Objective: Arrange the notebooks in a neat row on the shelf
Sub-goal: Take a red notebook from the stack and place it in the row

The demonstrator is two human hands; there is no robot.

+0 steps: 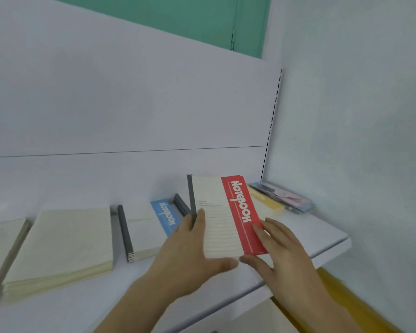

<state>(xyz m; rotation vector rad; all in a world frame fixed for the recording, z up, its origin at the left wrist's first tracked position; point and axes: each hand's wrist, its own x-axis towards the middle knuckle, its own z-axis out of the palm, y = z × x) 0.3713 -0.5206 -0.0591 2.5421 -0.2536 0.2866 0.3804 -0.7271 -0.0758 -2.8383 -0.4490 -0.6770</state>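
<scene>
A cream notebook with a red "Notebook" band (226, 212) is held tilted above the white shelf (317, 231). My left hand (192, 251) grips its grey spine edge, thumb under the lower corner. My right hand (281, 248) pinches its red right side, fingers on the cover. A notebook with a blue band (151, 227) lies flat just to the left. A plain cream notebook (65, 241) lies further left, and another (0, 239) sits at the frame's left edge. A yellow-banded notebook (267, 203) lies behind the red one.
A dark-spined notebook (181, 204) peeks out behind the blue one. Pastel items in a clear pack (286, 197) lie in the shelf's back right corner. The white side wall (358, 140) closes the shelf on the right. A yellow object (341, 299) sits below the shelf.
</scene>
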